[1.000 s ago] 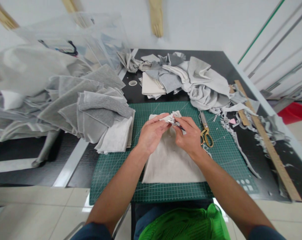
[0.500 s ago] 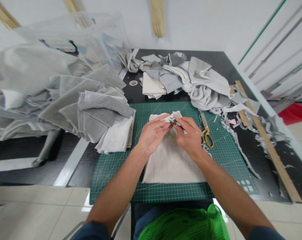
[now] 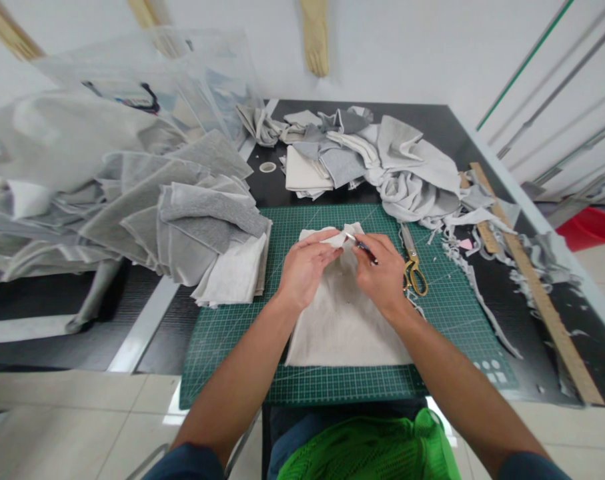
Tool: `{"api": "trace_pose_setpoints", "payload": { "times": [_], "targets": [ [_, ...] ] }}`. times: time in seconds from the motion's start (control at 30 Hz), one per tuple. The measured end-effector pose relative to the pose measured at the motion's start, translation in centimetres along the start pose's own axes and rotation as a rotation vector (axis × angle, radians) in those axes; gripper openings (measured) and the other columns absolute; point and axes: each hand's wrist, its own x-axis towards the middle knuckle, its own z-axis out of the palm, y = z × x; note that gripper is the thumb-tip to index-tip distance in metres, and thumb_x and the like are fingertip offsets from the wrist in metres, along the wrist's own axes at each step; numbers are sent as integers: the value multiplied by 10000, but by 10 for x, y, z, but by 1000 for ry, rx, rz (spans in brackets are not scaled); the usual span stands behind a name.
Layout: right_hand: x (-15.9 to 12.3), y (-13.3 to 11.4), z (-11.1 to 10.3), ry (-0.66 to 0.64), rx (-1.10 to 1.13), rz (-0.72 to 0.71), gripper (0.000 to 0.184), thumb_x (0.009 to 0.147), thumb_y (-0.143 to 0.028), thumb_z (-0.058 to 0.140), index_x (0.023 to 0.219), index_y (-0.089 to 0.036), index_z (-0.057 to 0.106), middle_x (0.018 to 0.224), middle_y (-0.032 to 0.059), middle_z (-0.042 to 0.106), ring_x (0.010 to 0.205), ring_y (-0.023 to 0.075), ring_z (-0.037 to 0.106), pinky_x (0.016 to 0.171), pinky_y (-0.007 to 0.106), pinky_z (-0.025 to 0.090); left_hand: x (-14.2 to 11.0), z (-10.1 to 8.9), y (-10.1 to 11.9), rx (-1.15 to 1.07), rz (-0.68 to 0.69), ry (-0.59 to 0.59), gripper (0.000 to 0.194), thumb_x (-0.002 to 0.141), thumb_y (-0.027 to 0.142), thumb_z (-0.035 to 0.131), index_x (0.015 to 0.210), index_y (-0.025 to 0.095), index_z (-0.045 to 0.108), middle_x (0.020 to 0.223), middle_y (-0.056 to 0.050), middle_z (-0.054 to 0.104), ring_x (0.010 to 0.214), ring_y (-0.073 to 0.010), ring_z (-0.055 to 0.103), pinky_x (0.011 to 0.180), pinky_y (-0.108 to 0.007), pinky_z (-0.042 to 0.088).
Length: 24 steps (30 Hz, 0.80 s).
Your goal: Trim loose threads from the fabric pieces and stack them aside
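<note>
A cream piece of fabric [image 3: 349, 333] lies flat on the green cutting mat [image 3: 222, 347], its far edge lifted and bunched. My left hand [image 3: 307, 267] is closed on that far edge, pinching the cloth between thumb and fingers. In my right hand [image 3: 382, 270] is a small cutting tool [image 3: 365, 248] with a dark handle and a shiny metal tip; its exact kind is partly hidden by the fingers. The tip points at the raised cloth beside my left fingertips. Gold-handled scissors [image 3: 412, 267] rest on the mat just right of my right hand.
Grey and white cloth pieces [image 3: 192, 220] are heaped at the left, before a clear plastic bin [image 3: 182, 87]. More cloth [image 3: 342, 153] piles up at the back. A wooden ruler [image 3: 542, 293] and fabric scraps [image 3: 475, 280] lie at the right. A tape roll [image 3: 267, 167] sits behind the mat.
The tool has turned in my right hand, so its metal tip and dark handle now show more clearly. The pinched cloth edge has shifted slightly; my left hand stays nearly in place.
</note>
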Motion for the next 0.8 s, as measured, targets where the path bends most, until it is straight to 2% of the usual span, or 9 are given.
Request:
{"api": "trace_pose_setpoints", "payload": {
  "times": [0.1, 0.17, 0.23, 0.33, 0.47, 0.6, 0.8],
  "targets": [
    [3, 6, -2, 28, 70, 221, 247, 924, -327, 646, 1126, -201, 714, 1043, 85, 712, 917, 224, 667, 835, 393, 559, 1, -1, -3, 140, 104, 55, 104, 761, 237, 773, 834, 171, 804, 933, -70, 771, 958, -222, 719, 943, -383, 539],
    [5, 10, -3, 33, 162, 347, 293, 911, -381, 660, 1135, -192, 679, 974, 51, 690, 823, 188, 632, 768, 349, 534, 2, -3, -5, 281, 162, 97, 105, 767, 287, 809, 797, 187, 797, 895, -52, 764, 855, -185, 690, 864, -342, 525],
    [6, 9, -3, 4, 254, 415, 327, 897, -417, 680, 1140, -200, 646, 866, -1, 648, 715, 147, 570, 686, 297, 488, 3, -5, -7, 404, 191, 110, 102, 770, 287, 818, 814, 197, 799, 839, -37, 759, 759, -156, 649, 789, -314, 498],
    [8, 1, -4, -108, 343, 460, 381, 871, -465, 723, 1151, -223, 634, 711, -58, 564, 589, 118, 467, 566, 259, 395, 3, -6, -9, 470, 205, 83, 95, 776, 249, 798, 860, 206, 794, 781, -22, 755, 688, -146, 624, 727, -299, 469],
    [8, -11, -1, -207, 405, 490, 419, 840, -489, 761, 1155, -223, 688, 650, -54, 569, 554, 118, 461, 522, 256, 366, 3, -5, -11, 419, 186, -7, 160, 773, 215, 788, 931, 219, 765, 811, -19, 769, 733, -169, 670, 759, -306, 484],
    [7, -14, 0, -182, 419, 533, 298, 854, -470, 749, 976, -198, 758, 604, -39, 576, 522, 110, 456, 510, 257, 358, 3, -7, -13, 474, 175, -61, 177, 785, 212, 784, 960, 227, 764, 781, -11, 754, 726, -177, 669, 751, -311, 480],
    [9, -10, -3, -161, 384, 537, 255, 886, -438, 704, 873, -191, 764, 564, -25, 612, 493, 115, 491, 510, 257, 379, 2, -10, -12, 481, 185, 28, 157, 759, 208, 796, 914, 227, 779, 719, -4, 731, 613, -143, 591, 634, -284, 411]
  ]
}}
